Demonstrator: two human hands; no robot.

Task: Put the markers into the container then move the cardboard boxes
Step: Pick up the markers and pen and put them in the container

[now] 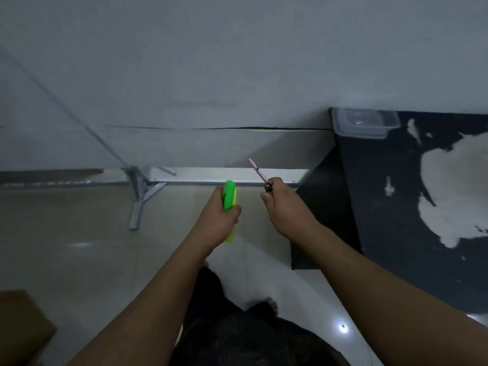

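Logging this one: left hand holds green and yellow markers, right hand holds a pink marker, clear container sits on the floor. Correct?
Wrong on one point: the head view shows the clear container on the dark table, at its far corner, not on the floor. The rest stands: the left hand grips the green and yellow markers, the right hand the pink marker.
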